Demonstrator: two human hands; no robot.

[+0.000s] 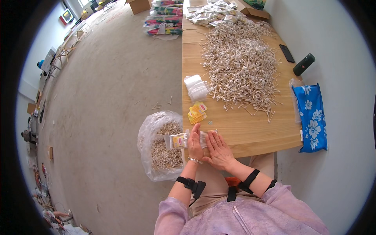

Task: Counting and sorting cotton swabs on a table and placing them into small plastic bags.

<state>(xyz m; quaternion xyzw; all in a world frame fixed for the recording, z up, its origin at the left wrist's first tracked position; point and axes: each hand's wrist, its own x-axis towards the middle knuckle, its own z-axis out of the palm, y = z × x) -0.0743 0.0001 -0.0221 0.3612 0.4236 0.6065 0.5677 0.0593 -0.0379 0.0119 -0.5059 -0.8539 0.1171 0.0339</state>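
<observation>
A clear bag of cotton swabs with a yellow label lies at the near left edge of the table, its left end jutting past the edge. My left hand stands on its side across the bag's middle, fingers stretched out. Flat beside it, my right hand rests with fingers extended on the bag's right part, where swab ends show. Just beyond are small yellow cards and a stack of clear empty bags. The palm sides of both hands are hidden.
A large heap of loose swabs covers the table's middle, with filled packets behind. A phone, dark bottle and blue flowered pouch line the right side. Below the left edge stands a plastic-lined container of swabs.
</observation>
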